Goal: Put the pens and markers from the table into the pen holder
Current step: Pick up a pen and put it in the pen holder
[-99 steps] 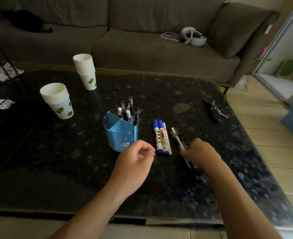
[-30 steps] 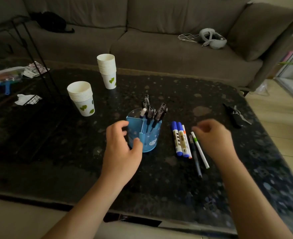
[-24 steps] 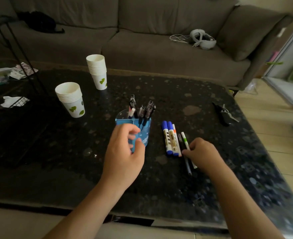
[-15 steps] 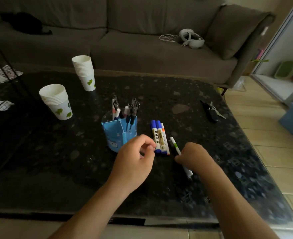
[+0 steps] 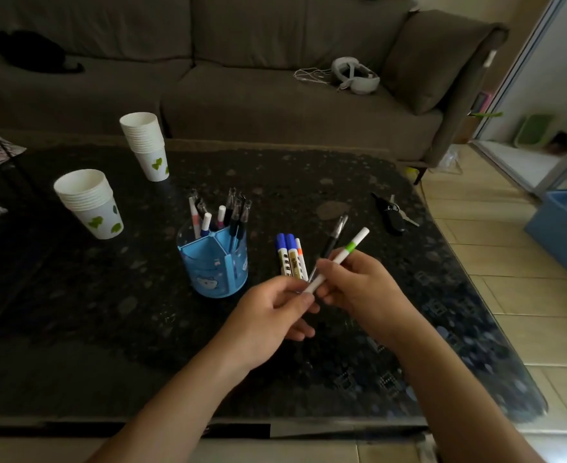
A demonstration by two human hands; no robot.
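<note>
A blue pen holder (image 5: 213, 262) stands on the dark table (image 5: 108, 295) with several pens upright in it. Right of it lie two blue-capped markers (image 5: 285, 253) and a thin orange-banded pen (image 5: 300, 257), side by side. My right hand (image 5: 359, 285) is raised above the table and grips a white pen with a green band (image 5: 345, 252) and a black pen (image 5: 332, 238), both pointing up and to the right. My left hand (image 5: 272, 315) pinches the lower end of the white pen.
Two stacks of white paper cups (image 5: 90, 202) (image 5: 146, 145) stand at the table's left. A black key bunch (image 5: 392, 212) lies at the right. A grey sofa (image 5: 242, 78) with a white headset (image 5: 354, 75) runs behind the table.
My right hand has lifted the white green-banded pen and the black pen off the table. My left hand has moved right and taken the white pen's lower end.
</note>
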